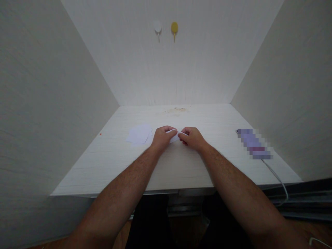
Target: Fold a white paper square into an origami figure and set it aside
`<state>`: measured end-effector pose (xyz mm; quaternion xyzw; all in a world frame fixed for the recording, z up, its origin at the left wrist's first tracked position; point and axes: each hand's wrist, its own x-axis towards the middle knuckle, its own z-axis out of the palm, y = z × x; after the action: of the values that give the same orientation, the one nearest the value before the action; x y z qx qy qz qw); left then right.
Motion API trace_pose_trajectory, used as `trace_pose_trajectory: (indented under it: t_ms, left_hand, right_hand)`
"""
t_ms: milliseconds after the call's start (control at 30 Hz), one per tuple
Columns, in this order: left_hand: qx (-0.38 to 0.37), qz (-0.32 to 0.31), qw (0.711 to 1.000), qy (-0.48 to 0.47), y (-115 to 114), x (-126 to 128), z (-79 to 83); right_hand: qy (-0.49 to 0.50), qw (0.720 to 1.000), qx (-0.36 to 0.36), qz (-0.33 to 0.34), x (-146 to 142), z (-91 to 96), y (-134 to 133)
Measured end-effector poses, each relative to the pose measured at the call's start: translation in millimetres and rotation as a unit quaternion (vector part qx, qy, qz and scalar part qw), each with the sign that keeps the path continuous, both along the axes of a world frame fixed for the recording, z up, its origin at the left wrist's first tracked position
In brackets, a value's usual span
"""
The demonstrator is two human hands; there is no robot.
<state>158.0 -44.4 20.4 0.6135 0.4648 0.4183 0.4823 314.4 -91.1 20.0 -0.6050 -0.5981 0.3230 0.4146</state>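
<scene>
A small piece of white paper (174, 139) is held between my two hands over the middle of the desk. My left hand (163, 138) pinches its left part, thumb on top. On the other side, my right hand (192, 137) grips the right end between thumb and fingers. The two thumbs nearly meet at the paper's upper edge. Part of the sheet is covered by the fingers, so its full shape cannot be made out. Left of my left hand lies a loose pile of white paper sheets (139, 134), slightly fanned out.
The pale desk (178, 169) has walls on three sides. A blurred-out phone-like device (252, 143) lies at the right, its white cable (277, 178) running over the front edge. A white hook (157, 27) and a yellow hook (174, 27) are on the back wall.
</scene>
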Motion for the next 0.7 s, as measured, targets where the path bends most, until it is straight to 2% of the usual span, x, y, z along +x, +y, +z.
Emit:
trace_pose_trajectory:
  t_ms: [700]
  left_hand:
    - [0.017, -0.01, 1.0, 0.011, -0.7, -0.3, 0.4]
  right_hand:
    - [-0.006, 1.0, 0.007, 0.01, 0.6, 0.4, -1.1]
